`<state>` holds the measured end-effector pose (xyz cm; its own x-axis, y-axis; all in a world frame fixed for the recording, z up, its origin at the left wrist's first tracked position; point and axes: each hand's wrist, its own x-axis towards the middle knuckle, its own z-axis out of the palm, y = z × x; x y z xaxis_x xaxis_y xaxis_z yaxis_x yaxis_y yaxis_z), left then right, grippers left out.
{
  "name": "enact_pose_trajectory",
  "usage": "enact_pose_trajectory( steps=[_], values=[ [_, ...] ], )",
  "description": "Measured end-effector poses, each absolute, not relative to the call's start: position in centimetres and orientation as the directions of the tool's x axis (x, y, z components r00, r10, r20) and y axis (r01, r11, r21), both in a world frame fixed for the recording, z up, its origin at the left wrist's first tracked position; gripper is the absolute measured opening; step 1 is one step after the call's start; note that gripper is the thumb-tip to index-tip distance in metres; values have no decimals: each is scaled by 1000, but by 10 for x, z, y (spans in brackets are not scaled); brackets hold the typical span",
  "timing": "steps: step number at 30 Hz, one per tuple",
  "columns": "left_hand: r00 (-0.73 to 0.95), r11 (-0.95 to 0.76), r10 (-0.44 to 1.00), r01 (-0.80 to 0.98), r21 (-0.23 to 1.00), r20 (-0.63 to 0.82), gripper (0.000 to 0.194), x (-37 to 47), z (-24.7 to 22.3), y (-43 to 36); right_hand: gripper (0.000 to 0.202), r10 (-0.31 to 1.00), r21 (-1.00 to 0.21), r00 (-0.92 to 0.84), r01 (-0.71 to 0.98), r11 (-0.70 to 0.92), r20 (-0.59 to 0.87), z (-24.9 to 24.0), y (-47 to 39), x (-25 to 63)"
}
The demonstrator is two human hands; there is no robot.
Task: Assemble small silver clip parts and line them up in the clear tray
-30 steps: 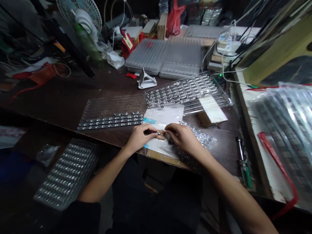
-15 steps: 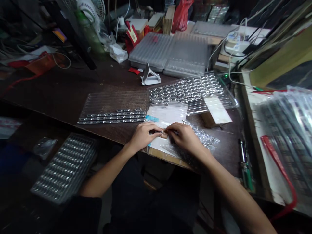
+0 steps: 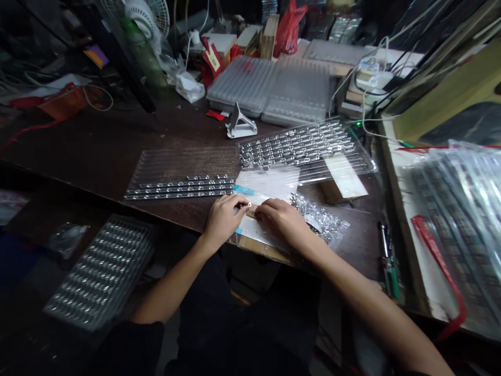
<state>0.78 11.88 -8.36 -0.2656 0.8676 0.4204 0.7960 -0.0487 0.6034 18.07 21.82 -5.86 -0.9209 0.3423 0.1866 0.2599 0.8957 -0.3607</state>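
My left hand (image 3: 222, 218) pinches a small shiny metal part (image 3: 249, 204) between thumb and forefinger. Just right of it, my right hand (image 3: 282, 222) has its fingers curled down at a small brown wooden block (image 3: 253, 210); what they grip, if anything, is hidden. Both hands are over a white sheet (image 3: 258, 232) with blue tape at the desk's front edge. A pile of small shiny metal parts (image 3: 323, 216) on clear plastic lies beside my right hand. Beyond my left hand is a clear ribbed tray (image 3: 176, 162), with rows of metal parts along its near side.
A second ribbed tray (image 3: 305, 143), filled with metal parts, leans by a white-topped block (image 3: 346, 177). Behind stand a white stand (image 3: 240, 125) and clear plastic cases (image 3: 270, 86). Green-handled tools (image 3: 390, 266) lie right; stacked filled trays (image 3: 102, 271) are low left.
Both hands have shifted slightly left. My right hand has turned palm-down, its fingers more curled over the wooden block. The small metal part in my left hand shows more clearly.
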Motion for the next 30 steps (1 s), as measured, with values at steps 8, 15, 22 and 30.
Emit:
enact_pose_trajectory(
  steps=[8,15,22,30],
  values=[
    [-248,-38,881,812,582,404,10,8,-84,116,23,371,-315,-922,320,894,116,-45,221,189],
    [-184,-190,857,755,627,481,6,22,-72,126,10,538,-332,-840,530,780,-76,-33,244,219],
    [-86,-241,888,750,616,452,6,37,-70,134,8,547,-350,-831,544,762,-102,-30,237,215],
    [-104,-162,930,743,649,351,4,35,-78,136,12,542,-576,-839,417,703,55,-32,241,220]
  ],
)
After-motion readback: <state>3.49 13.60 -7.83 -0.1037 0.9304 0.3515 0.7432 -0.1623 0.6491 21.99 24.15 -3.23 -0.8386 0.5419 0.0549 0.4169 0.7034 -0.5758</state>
